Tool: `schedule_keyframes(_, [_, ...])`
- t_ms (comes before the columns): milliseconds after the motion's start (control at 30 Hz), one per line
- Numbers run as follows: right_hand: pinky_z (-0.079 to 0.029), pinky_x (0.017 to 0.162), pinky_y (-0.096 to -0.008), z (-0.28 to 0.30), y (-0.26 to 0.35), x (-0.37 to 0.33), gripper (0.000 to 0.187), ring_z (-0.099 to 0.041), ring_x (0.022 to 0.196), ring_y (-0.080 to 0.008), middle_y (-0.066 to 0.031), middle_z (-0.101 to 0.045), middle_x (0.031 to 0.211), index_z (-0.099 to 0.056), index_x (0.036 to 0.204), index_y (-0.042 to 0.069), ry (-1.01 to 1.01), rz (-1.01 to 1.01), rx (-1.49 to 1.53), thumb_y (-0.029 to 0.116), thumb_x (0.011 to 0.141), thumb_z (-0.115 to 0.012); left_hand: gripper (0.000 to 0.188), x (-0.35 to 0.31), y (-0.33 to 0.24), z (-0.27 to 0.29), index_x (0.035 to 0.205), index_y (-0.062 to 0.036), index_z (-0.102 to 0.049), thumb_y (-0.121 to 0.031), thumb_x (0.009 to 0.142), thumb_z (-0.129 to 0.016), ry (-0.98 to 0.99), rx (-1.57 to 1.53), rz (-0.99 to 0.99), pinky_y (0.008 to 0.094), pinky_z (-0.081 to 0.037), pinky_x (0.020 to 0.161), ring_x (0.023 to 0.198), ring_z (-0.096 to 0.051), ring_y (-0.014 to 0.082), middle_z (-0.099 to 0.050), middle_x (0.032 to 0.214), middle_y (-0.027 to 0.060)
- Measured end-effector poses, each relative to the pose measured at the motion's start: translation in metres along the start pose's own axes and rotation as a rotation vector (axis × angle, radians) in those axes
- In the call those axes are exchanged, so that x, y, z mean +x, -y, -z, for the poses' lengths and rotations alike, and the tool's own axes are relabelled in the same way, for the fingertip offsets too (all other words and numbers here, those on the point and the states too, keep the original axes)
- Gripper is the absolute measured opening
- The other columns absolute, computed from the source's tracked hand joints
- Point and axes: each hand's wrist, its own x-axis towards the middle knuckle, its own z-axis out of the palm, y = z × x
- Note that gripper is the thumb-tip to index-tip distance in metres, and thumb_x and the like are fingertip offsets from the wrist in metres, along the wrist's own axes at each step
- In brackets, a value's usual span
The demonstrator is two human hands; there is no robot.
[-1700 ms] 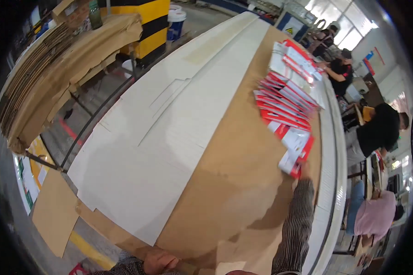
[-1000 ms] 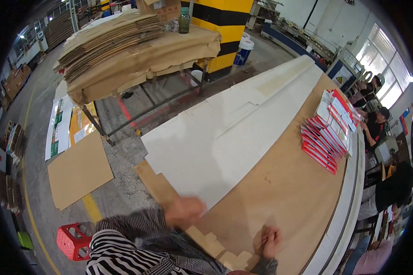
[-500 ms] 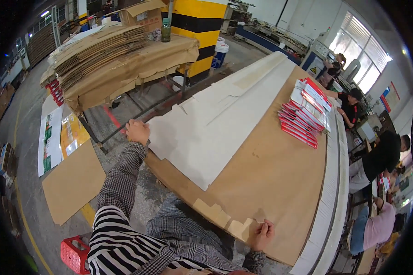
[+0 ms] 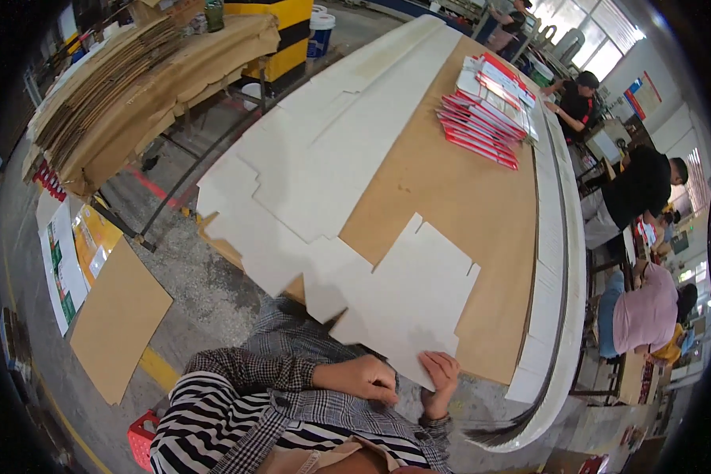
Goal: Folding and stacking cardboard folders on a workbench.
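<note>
A white die-cut cardboard blank (image 4: 403,284), with slots and stepped edges, lies across the near side of the work table. My right hand (image 4: 440,381) grips its near right corner, fingers on top and the thumb side hidden. In front of my body, just off the blank's near edge, my left hand (image 4: 365,379) is curled into a loose fist; nothing shows in it. Beyond the blank, another large white cardboard sheet (image 4: 316,134) covers the table's left side. Brown board (image 4: 502,292) shows on the table surface to the right.
Red-and-white flat packages (image 4: 490,110) are piled at the far right of the table. A white rail (image 4: 557,300) runs along its right edge. To the left stand a bench with stacked brown cardboard (image 4: 126,79) and a brown sheet (image 4: 122,316) on the floor. Several people work at right.
My left hand has come from the table's left edge to in front of my body. The white blank now lies over the near table edge, with my right hand on it. The view has shifted.
</note>
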Motion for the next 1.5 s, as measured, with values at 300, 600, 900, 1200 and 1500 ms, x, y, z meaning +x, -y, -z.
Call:
schedule_keyframes(300, [-0.046,0.102,-0.0416,0.080,-0.116,-0.099,0.022,-0.065,0.109,-0.0295,-0.0108,-0.074,0.098,-0.075,0.094,0.004,-0.172,-0.389,0.366,-0.003,0.075,-0.067,0.032,0.025,0.052,0.029,0.108,0.0015,-0.059,-0.015,0.082,-0.052,-0.827,1.099,-0.146,0.0418,-0.042,0.095,0.114,-0.051,0.0310,-0.056,0.124,0.0167])
schedule_keyframes(600, [-0.050,0.080,-0.0373,0.103,-0.120,-0.057,0.030,-0.061,0.086,-0.0268,-0.0120,-0.070,0.090,-0.070,0.095,0.000,-0.128,-0.454,0.156,0.015,0.072,-0.079,0.017,0.054,0.042,0.050,0.087,-0.0051,-0.065,-0.021,0.081,-0.062,-0.947,1.216,-0.184,0.0388,-0.048,0.082,0.096,-0.055,0.0273,-0.062,0.094,0.0077])
schedule_keyframes(900, [-0.047,0.084,-0.0464,0.050,-0.141,-0.030,0.035,-0.057,0.094,-0.0373,-0.0169,-0.058,0.092,-0.061,0.096,0.002,-0.299,-0.522,-0.419,0.014,0.070,-0.081,0.033,0.094,0.060,0.048,0.099,-0.0063,-0.060,-0.032,0.080,-0.071,-1.168,1.116,-0.080,0.0495,-0.043,0.082,0.094,-0.057,0.0331,-0.062,0.092,0.0119])
schedule_keyframes(1200, [-0.049,0.075,-0.0378,0.009,-0.085,0.008,0.029,-0.056,0.094,-0.0299,-0.0137,-0.058,0.106,-0.064,0.111,0.003,-0.200,-0.253,0.187,0.000,0.083,-0.065,0.028,0.161,0.063,0.012,0.103,-0.0085,-0.061,-0.026,0.081,-0.066,-1.197,0.847,-0.115,0.0474,-0.039,0.080,0.094,-0.058,0.0293,-0.062,0.094,0.0087])
schedule_keyframes(1500, [-0.041,0.095,-0.0471,-0.010,-0.086,-0.040,0.047,-0.053,0.113,-0.0357,-0.0166,-0.056,0.125,-0.072,0.106,0.019,-0.106,-0.120,-0.084,-0.006,0.067,-0.061,0.043,0.133,0.075,-0.014,0.132,-0.0207,-0.058,-0.027,0.089,-0.055,-1.103,1.299,-0.195,0.0784,-0.020,0.101,0.137,-0.032,0.0476,-0.043,0.145,0.0178])
